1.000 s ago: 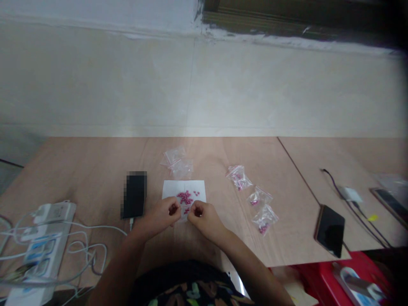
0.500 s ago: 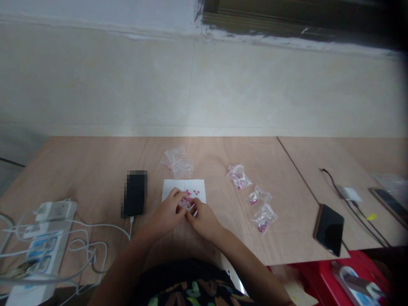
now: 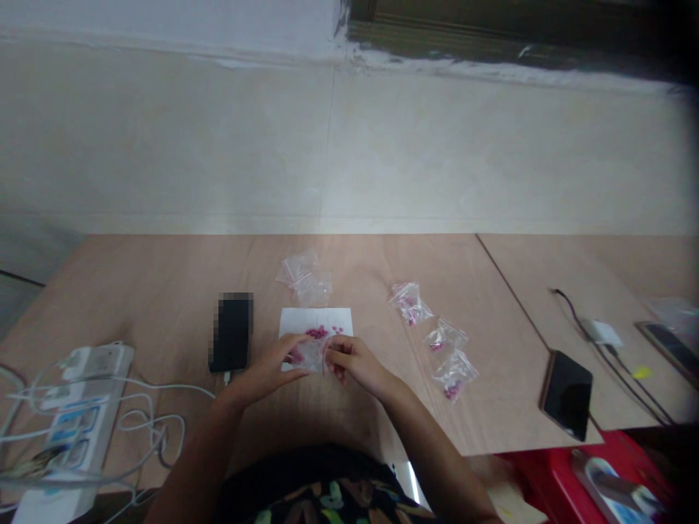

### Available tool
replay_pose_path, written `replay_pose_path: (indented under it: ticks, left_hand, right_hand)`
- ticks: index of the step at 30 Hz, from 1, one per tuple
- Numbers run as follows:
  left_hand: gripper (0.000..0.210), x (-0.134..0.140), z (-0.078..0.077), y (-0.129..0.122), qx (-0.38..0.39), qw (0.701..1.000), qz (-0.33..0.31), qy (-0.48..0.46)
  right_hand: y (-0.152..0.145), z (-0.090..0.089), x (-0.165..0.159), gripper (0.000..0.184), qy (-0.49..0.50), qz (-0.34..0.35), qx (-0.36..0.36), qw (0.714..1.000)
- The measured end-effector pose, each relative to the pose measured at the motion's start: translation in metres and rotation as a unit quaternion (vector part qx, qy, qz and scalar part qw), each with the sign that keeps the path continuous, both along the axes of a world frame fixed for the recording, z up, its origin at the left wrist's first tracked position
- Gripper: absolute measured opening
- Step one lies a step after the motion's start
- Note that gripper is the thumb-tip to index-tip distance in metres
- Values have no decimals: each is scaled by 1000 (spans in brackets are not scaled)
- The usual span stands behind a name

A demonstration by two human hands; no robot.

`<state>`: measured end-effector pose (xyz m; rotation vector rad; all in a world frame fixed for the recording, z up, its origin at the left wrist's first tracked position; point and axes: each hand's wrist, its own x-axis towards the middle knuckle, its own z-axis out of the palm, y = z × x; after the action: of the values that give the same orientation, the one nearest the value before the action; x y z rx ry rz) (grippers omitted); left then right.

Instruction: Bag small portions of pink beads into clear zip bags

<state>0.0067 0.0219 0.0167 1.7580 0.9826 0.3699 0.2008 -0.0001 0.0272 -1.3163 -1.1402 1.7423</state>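
Between my hands is a small clear zip bag [image 3: 312, 356] with its reddish seal edge toward the right. My left hand [image 3: 278, 367] grips the bag's left end, where something pink shows near the fingers. The fingers of my right hand [image 3: 349, 360] pinch the bag at its seal edge. Just beyond them, small pink beads [image 3: 317, 332] lie in a cluster on a white sheet of paper [image 3: 289, 317], with several loose ones to the right.
Flat clear bags [image 3: 311, 284] lie behind the paper. On the right are bags holding pink beads [image 3: 411, 304]. A dark phone [image 3: 232, 335] and power strip [image 3: 90, 429] with white cables lie left; another phone [image 3: 568, 397] lies right, above a red stool [image 3: 551, 469].
My hands have drawn apart and slightly nearer to me, bringing the clear bag into view between them. The bead cluster on the paper now shows more plainly.
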Motion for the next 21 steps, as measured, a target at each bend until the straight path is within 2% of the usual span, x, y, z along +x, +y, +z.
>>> replay_pose_path:
  ticks: [4, 9, 13, 17, 21]
  left_hand:
    - [43, -4, -12, 3, -16, 996, 83, 30]
    - [45, -10, -21, 3, 12, 990, 119, 73]
    - [47, -11, -25, 2, 33, 988, 122, 86]
    - [47, -13, -25, 3, 49, 987, 124, 92]
    - [49, -14, -26, 2, 33, 988, 133, 75]
  right_hand:
    - [-10, -8, -1, 28, -47, -129, 59, 989]
    - [-23, -31, -16, 34, -33, -75, 13, 997]
    - [-19, -50, -26, 29, 3, -110, -18, 994]
    - [-10, -64, -24, 36, 60, -124, -54, 989]
    - [-7, -77, -20, 39, 94, -126, -76, 985]
